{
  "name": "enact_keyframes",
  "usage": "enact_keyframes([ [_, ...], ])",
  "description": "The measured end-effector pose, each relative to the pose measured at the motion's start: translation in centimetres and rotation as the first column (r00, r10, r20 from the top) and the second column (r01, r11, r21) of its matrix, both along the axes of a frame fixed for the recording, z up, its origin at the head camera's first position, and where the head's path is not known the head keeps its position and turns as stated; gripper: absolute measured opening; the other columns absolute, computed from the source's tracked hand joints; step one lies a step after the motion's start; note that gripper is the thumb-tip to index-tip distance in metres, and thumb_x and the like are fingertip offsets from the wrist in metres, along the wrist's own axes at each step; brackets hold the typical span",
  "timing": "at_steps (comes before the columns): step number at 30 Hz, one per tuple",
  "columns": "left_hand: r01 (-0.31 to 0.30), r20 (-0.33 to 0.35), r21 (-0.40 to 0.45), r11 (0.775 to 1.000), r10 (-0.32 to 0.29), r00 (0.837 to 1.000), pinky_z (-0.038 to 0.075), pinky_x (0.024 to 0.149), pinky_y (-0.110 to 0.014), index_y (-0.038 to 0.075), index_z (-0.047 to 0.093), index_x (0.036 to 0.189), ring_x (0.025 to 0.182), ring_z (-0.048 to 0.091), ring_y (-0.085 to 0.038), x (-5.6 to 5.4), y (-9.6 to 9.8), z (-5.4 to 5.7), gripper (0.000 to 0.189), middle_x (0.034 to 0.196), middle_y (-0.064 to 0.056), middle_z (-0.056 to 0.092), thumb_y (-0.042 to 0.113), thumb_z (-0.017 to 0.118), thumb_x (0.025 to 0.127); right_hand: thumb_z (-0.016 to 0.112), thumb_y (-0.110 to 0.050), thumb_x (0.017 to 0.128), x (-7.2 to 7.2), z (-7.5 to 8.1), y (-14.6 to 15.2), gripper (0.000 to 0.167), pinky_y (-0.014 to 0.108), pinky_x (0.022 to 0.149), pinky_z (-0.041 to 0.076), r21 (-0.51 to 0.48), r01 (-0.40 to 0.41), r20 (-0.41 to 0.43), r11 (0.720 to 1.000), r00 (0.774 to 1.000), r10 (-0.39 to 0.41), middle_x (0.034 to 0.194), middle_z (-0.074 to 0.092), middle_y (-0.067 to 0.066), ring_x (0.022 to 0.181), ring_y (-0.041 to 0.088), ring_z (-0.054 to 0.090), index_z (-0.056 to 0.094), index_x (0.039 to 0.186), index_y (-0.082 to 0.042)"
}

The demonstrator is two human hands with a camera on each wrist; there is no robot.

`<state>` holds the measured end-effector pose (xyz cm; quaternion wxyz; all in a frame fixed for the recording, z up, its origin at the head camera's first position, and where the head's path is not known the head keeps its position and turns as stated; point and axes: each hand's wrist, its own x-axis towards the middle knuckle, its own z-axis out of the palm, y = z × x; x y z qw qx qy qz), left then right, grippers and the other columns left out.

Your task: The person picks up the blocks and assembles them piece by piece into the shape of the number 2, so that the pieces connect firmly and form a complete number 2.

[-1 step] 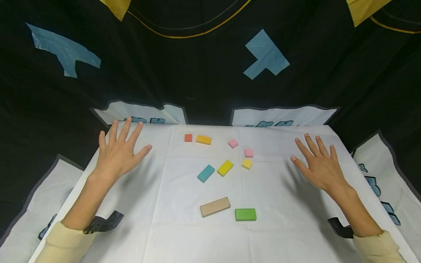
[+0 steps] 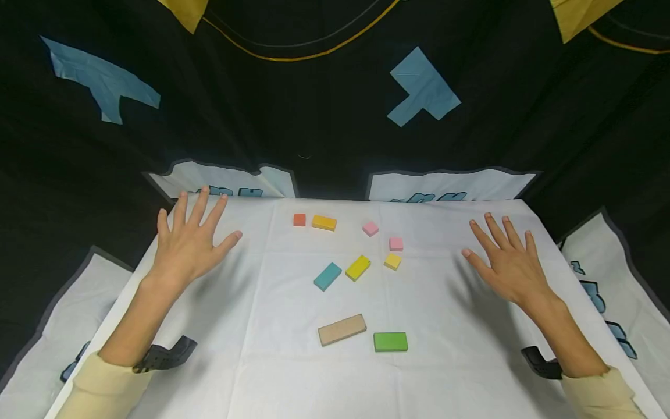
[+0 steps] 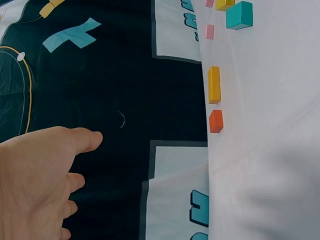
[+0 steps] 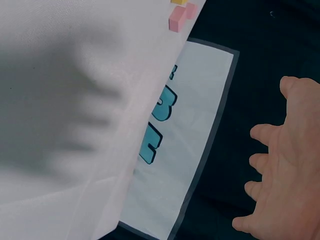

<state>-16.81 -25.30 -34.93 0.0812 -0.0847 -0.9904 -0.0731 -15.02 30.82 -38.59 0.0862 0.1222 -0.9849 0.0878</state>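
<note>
My left hand point(image 2: 185, 247) hovers over the left side of the white table with fingers spread, holding nothing. Over the right side, my right hand point(image 2: 510, 265) is spread the same way and touches no block. Between them lie a red block point(image 2: 299, 220), an orange block point(image 2: 324, 223), a pink block point(image 2: 370, 228) and another pink block point(image 2: 395, 244). Nearer are a small yellow block point(image 2: 392, 261), a longer yellow block point(image 2: 358, 268) and a teal block point(image 2: 327, 277). A beige block point(image 2: 342, 330) and a green block point(image 2: 390, 342) lie closest to me.
A creased white cloth point(image 2: 293, 378) covers the table. Behind the table hangs a dark curtain point(image 2: 324, 116) with blue and yellow patches. Each wrist carries a black strap mount, one at the left wrist point(image 2: 166, 355) and one at the right wrist point(image 2: 541, 364).
</note>
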Motion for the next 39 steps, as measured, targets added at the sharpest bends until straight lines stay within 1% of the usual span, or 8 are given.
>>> enact_keyframes([
  [6,-0.005,-0.02,-0.005,1.0,0.005,1.0,-0.008,0.108,-0.073,0.01,0.022,0.159,0.147,-0.009,-0.048,0.4,0.0,-0.1,0.081,0.164,-0.022,0.006,0.055,0.051,0.098,0.044,-0.053,0.102,-0.2,0.1,-0.3,0.072,0.069,0.111,-0.01,0.005,-0.014,-0.018,1.0,1.0,0.014,0.163,0.015,0.02,0.15,0.042,0.001,0.029,0.158,-0.01],
  [10,0.021,-0.039,0.005,1.0,-0.021,0.999,-0.005,0.109,-0.073,0.009,0.024,0.159,0.147,-0.003,-0.049,0.8,0.4,-0.4,0.079,0.163,-0.024,0.011,0.052,0.053,0.098,0.054,-0.049,0.1,0.1,-0.1,-0.5,0.068,0.071,0.112,-0.001,-0.026,-0.043,-0.051,0.999,0.998,0.042,0.161,0.023,0.022,0.148,0.046,0.01,0.041,0.152,-0.007],
  [15,0.093,-0.105,0.049,0.994,-0.088,0.991,0.014,0.107,-0.075,0.005,0.034,0.154,0.142,0.02,-0.053,1.3,1.2,-1.4,0.072,0.157,-0.027,0.027,0.037,0.063,0.096,0.068,-0.032,0.094,0.3,-0.3,-0.8,0.056,0.066,0.114,0.014,-0.111,-0.109,-0.117,0.988,0.989,0.096,0.154,0.036,0.024,0.144,0.047,0.024,0.056,0.14,-0.001],
  [18,0.135,-0.134,0.077,0.988,-0.124,0.983,0.025,0.104,-0.073,0.004,0.037,0.151,0.137,0.029,-0.053,1.6,1.7,-1.9,0.07,0.153,-0.028,0.033,0.031,0.066,0.094,0.07,-0.028,0.093,0.5,-0.3,-1.1,0.053,0.066,0.112,0.02,-0.149,-0.132,-0.114,0.98,0.987,0.116,0.152,0.039,0.024,0.142,0.047,0.029,0.058,0.138,-0.001],
  [23,0.147,-0.134,0.12,0.982,-0.131,0.982,0.028,0.104,-0.072,0.005,0.04,0.151,0.137,0.032,-0.051,2.2,2.2,-2.0,0.067,0.153,-0.027,0.034,0.027,0.068,0.093,0.072,-0.025,0.092,1.1,-0.2,-1.8,0.05,0.07,0.105,0.029,-0.172,-0.13,-0.087,0.976,0.989,0.117,0.151,0.042,0.023,0.139,0.047,0.033,0.06,0.136,-0.002],
  [29,0.181,-0.172,0.143,0.973,-0.155,0.973,0.034,0.1,-0.071,0.006,0.045,0.147,0.132,0.039,-0.048,2.6,2.8,-1.9,0.064,0.151,-0.024,0.039,0.024,0.07,0.092,0.072,-0.021,0.092,2.1,0.0,-2.4,0.047,0.071,0.098,0.037,-0.189,-0.132,-0.075,0.973,0.99,0.12,0.148,0.046,0.022,0.135,0.046,0.04,0.062,0.134,-0.003],
  [33,0.193,-0.161,0.173,0.966,-0.165,0.973,0.038,0.098,-0.068,0.005,0.049,0.144,0.13,0.044,-0.045,2.7,3.4,-2.1,0.059,0.149,-0.023,0.043,0.022,0.071,0.092,0.074,-0.018,0.091,2.7,0.1,-2.8,0.043,0.07,0.093,0.042,-0.214,-0.145,-0.08,0.966,0.988,0.13,0.143,0.05,0.02,0.13,0.044,0.045,0.064,0.13,-0.004],
  [39,0.205,-0.131,0.259,0.944,-0.176,0.976,0.042,0.101,-0.062,0.002,0.052,0.14,0.13,0.047,-0.039,2.8,4.3,-2.2,0.055,0.145,-0.021,0.048,0.019,0.073,0.091,0.074,-0.014,0.09,3.1,0.2,-3.4,0.037,0.063,0.095,0.045,-0.285,-0.167,-0.096,0.944,0.985,0.145,0.137,0.057,0.017,0.127,0.041,0.05,0.066,0.126,-0.004],
])
